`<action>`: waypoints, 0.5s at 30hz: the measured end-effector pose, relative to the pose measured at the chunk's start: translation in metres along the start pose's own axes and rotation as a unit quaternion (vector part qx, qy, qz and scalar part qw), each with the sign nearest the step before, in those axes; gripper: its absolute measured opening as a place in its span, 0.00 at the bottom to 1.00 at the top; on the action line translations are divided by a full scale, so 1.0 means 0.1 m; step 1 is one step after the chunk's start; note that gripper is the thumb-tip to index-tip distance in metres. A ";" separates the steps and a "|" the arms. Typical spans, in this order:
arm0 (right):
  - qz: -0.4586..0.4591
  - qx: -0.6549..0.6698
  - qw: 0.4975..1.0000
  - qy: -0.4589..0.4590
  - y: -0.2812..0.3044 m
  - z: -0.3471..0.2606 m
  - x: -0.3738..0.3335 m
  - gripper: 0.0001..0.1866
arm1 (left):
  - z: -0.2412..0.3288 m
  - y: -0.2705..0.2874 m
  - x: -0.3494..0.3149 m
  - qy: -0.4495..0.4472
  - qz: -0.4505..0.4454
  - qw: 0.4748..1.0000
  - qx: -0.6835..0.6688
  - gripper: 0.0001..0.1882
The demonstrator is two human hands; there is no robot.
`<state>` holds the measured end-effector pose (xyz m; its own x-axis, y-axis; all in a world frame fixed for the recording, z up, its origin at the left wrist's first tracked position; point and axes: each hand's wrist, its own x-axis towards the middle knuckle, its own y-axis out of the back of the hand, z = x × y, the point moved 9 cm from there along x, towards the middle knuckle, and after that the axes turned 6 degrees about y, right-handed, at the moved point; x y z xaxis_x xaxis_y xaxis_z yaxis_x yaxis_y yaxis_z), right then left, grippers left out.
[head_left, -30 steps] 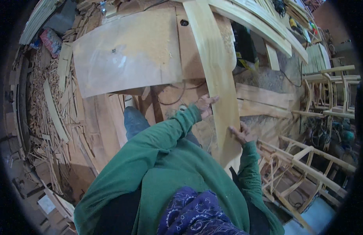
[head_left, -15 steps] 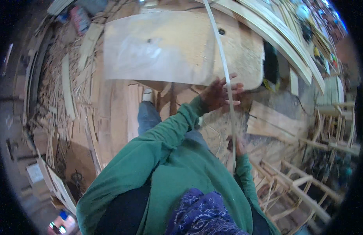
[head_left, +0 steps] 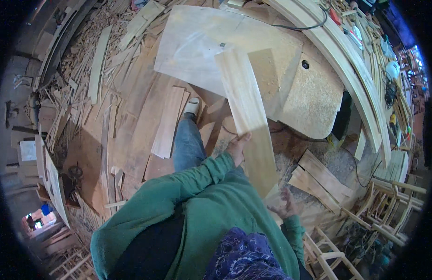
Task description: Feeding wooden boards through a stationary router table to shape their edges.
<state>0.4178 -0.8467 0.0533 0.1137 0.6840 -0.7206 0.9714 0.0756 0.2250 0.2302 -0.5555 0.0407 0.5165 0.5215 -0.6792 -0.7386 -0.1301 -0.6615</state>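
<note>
And the left arm [head_left: 178, 189] is running diagonally up and across the front of the torso [head_left: 227, 203], its elbow bending well out to the side! The left hand [head_left: 237, 150] is gripping out ahead of the belly, fingertips angling forward and to the right, wrist just clearing the cuff. Over on the other side, the right arm [head_left: 294, 237] is tucking in tight, its forearm showing short beside the body. The right hand [head_left: 286, 206] is sitting lower and nearer, loosely opening, fingers spreading, gripping nothing! Down below, the left leg [head_left: 188, 147] is stretching forward, the left foot [head_left: 192, 107] pointing ahead.
</note>
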 end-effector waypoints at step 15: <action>0.194 -0.451 0.854 0.170 -0.20 -0.60 0.41 0.59 | 0.03 0.48 0.48 0.055 0.050 0.997 0.020 0.31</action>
<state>0.3903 -0.7769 0.0590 0.1750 0.9441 -0.2794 0.3003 0.2190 0.9284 0.2181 -0.5343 -0.0225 0.4817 0.4116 -0.7736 -0.8042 -0.1430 -0.5769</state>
